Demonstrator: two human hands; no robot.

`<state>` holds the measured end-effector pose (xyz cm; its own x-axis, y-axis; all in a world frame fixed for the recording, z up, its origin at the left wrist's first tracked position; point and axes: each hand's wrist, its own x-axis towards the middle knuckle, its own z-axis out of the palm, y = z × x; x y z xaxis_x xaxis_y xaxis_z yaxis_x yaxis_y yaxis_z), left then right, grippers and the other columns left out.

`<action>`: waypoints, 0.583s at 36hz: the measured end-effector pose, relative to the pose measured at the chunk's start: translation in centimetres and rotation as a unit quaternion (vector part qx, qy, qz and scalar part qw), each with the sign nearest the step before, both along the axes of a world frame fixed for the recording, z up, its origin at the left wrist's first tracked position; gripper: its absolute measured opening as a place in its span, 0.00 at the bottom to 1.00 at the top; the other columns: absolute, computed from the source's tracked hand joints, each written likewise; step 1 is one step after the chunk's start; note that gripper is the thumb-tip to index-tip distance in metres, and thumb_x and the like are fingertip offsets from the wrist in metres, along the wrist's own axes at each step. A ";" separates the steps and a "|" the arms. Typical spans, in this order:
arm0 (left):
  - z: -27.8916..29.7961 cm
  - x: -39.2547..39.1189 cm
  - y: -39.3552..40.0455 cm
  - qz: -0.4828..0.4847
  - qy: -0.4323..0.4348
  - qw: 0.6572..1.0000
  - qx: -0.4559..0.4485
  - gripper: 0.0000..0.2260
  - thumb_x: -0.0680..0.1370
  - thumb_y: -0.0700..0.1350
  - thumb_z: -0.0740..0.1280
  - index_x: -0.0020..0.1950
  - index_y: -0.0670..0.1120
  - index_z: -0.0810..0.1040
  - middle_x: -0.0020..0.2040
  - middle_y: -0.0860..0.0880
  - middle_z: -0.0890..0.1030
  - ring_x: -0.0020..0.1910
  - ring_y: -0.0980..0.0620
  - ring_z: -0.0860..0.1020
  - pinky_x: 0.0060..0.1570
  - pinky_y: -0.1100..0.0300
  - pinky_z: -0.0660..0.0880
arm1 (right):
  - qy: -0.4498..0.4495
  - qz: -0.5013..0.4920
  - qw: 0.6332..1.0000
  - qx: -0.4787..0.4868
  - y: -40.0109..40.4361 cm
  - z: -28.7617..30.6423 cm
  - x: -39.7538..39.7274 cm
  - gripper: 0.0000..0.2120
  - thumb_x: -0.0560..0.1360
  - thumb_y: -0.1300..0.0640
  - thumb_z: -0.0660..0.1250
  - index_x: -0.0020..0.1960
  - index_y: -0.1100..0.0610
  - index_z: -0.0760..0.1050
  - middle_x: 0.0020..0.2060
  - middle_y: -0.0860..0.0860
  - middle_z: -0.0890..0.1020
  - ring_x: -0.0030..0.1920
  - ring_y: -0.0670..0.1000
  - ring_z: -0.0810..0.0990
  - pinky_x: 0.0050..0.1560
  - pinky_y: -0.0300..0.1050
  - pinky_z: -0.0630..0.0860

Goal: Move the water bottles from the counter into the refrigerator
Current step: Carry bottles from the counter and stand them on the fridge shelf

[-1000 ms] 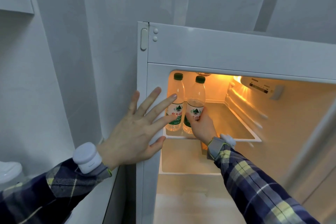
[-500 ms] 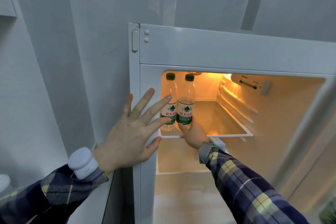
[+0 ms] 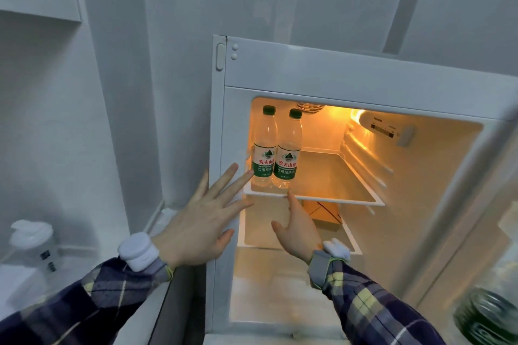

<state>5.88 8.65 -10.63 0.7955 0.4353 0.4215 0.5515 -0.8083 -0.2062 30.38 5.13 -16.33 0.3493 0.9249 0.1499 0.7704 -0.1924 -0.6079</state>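
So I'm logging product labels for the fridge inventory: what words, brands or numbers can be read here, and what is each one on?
"农夫山泉": red brand name on the label of the left bottle.
"农夫山泉": the same on the right bottle.
"饮用纯净水": white line on each label's green band, only just legible.
Fine print under it: too small.
Control panel logo and markings: blurred.
White jug dark marks: unreadable.
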 end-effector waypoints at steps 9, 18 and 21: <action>-7.2 -3.3 -8.7 0.072 -0.079 0.959 -0.261 0.24 0.80 0.53 0.64 0.76 0.59 0.66 0.83 0.58 0.49 0.82 0.57 0.39 0.81 0.58 0.45 | -0.028 0.157 0.984 -0.079 -6.4 -3.3 -2.8 0.31 0.78 0.50 0.68 0.78 0.49 0.61 0.75 0.47 0.69 0.70 0.51 0.73 0.70 0.47 0.71; -12.6 -11.0 -22.2 0.218 -0.145 0.924 -0.278 0.19 0.79 0.50 0.64 0.71 0.58 0.71 0.80 0.58 0.60 0.82 0.55 0.51 0.76 0.65 0.46 | -0.017 0.318 0.945 -0.073 -10.8 -6.0 -10.4 0.19 0.77 0.53 0.67 0.68 0.45 0.74 0.59 0.43 0.80 0.52 0.44 0.81 0.58 0.45 0.78; -13.8 -13.7 -26.6 0.270 -0.158 0.904 -0.292 0.19 0.81 0.52 0.63 0.72 0.60 0.69 0.80 0.61 0.57 0.82 0.59 0.47 0.75 0.68 0.44 | -0.028 0.361 0.929 -0.081 -12.3 -6.4 -13.8 0.18 0.77 0.54 0.67 0.65 0.43 0.74 0.56 0.43 0.80 0.51 0.43 0.80 0.55 0.41 0.76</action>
<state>-7.83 -17.91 -24.42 0.2818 0.9455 0.1630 0.8546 -0.3246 0.4054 16.60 -7.19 -22.77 -0.3749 0.9270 -0.0116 0.7631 0.3015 -0.5716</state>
